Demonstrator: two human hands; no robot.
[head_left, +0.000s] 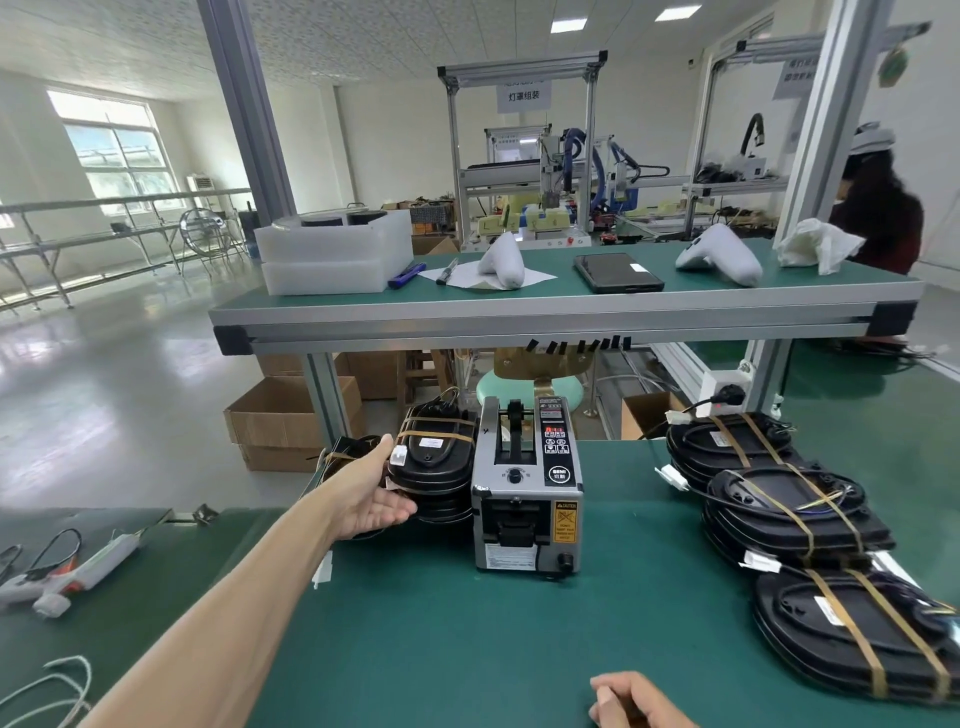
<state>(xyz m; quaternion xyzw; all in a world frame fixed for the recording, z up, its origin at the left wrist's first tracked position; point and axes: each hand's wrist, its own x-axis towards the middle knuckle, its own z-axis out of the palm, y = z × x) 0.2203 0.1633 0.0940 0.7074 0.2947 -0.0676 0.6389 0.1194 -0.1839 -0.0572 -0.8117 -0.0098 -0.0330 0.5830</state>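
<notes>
The stack of black oval housings (439, 470) stands at the far left of the green tabletop (467, 629), just beside the left side of a grey tape dispenser (527, 499). The housings are glossy, flat and rounded, piled several high and bound crosswise with tan straps. A small white label sits on the top one, and a white connector (399, 458) hangs at its near edge.

The left grip (376, 493) is spread wide against the stack's left side, thumb up by the connector and fingers reaching fairly straight under the lower housings. It is not closed round them. The right grip (631, 699) rests low on the tabletop, loosely curled, with nothing seen in it.

Similar strapped bundles (795, 519) lie along the right edge, well apart from the stack. A glue gun (67, 577) lies on the bench to the left.
</notes>
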